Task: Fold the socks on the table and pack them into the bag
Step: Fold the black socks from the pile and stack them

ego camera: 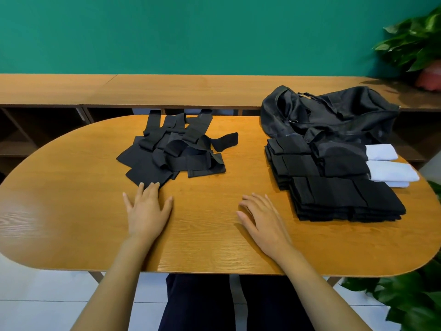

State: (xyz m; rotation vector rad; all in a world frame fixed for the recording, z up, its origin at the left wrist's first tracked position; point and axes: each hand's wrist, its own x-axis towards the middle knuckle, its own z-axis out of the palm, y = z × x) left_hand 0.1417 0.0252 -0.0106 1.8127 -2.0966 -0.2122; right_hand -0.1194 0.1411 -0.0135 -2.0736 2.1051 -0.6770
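The left hand [146, 209] lies flat and open on the table [71, 211], fingertips touching the loose socks [176, 149] just ahead, while the right hand [262, 218] rests relaxed and empty, folded socks [343, 197] to its right, the bag [334, 115] beyond them.

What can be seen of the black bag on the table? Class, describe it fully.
The black bag looks like soft, slightly shiny fabric. It is slumped and creased rather than standing up. Thin straps lie across its top. It sits at the far right of the wooden table, with its back near the shelf behind. The folded black socks lie against its near side. I cannot tell whether its opening is open.
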